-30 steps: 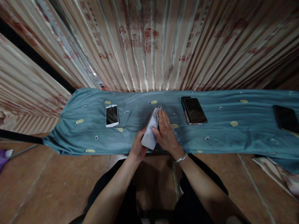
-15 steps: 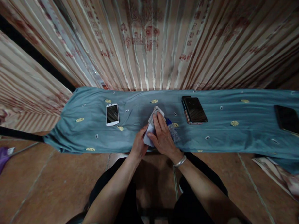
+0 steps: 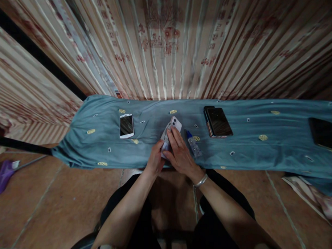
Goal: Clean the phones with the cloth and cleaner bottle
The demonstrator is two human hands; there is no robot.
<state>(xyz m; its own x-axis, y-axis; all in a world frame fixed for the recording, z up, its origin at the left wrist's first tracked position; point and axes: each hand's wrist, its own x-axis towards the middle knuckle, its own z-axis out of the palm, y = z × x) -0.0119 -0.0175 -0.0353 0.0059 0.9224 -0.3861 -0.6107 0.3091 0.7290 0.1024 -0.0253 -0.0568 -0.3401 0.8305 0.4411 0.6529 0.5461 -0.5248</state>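
A pale smartphone (image 3: 176,122) is held at a slant above the cloth-covered table, its back with dark camera lenses facing up. My left hand (image 3: 155,157) grips its lower left side with the fingers curled round. My right hand (image 3: 179,151) lies over the phone, pressing a thin greyish cloth (image 3: 166,134) to its back. That cloth is largely hidden under the fingers. Just right of my right hand, a small clear bottle (image 3: 194,147) with a blue top lies on the table, apart from the hand.
A white phone (image 3: 126,126) lies to the left. Stacked dark phones (image 3: 219,122) lie to the right, and another black phone (image 3: 324,133) at the far right. The narrow table wears a teal cloth (image 3: 259,154). Behind it hangs a patterned curtain (image 3: 164,73).
My right hand and the cloth have slid slightly down the phone, baring its camera lenses. The view has shifted a little.
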